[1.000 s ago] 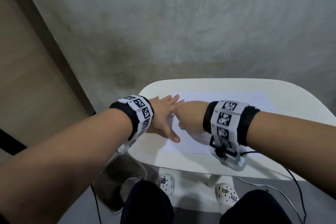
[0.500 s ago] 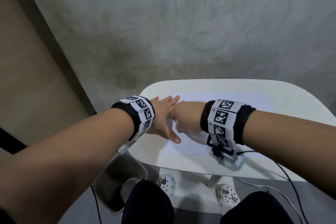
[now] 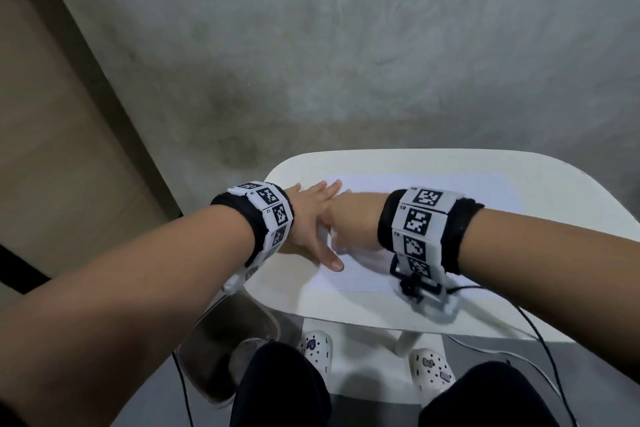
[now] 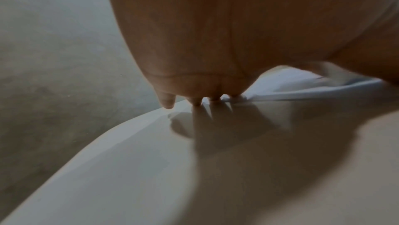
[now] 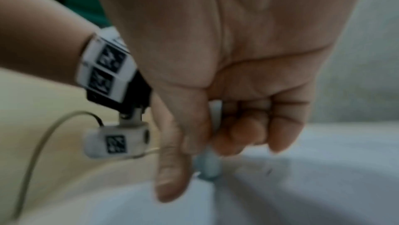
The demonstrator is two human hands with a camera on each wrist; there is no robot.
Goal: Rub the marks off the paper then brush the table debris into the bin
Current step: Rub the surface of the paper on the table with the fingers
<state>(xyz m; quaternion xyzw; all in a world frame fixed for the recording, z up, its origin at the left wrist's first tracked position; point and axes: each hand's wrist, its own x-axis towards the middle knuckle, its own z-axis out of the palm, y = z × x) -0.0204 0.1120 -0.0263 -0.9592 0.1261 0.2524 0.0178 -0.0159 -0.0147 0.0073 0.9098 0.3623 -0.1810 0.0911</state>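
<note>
A white sheet of paper (image 3: pixel 450 191) lies on the white table (image 3: pixel 561 191). My left hand (image 3: pixel 311 215) lies flat with spread fingers and presses down the sheet's left edge; in the left wrist view its fingertips (image 4: pixel 215 100) touch the table (image 4: pixel 129 160) at the paper (image 4: pixel 302 90). Just to its right, my right hand (image 3: pixel 353 222) is curled. In the right wrist view it pinches a pale eraser (image 5: pixel 208 165) whose tip is on the paper (image 5: pixel 313 186). A small dark mark (image 5: pixel 268 171) lies just right of the eraser.
A shiny bin (image 3: pixel 221 350) stands on the floor under the table's near-left corner, beside my knees. A cable (image 3: pixel 540 340) trails from my right wrist over the table's near edge. A grey wall is behind the table.
My right hand has shifted a little to the left on the paper with the eraser. The left hand has stayed pressed on the sheet's edge.
</note>
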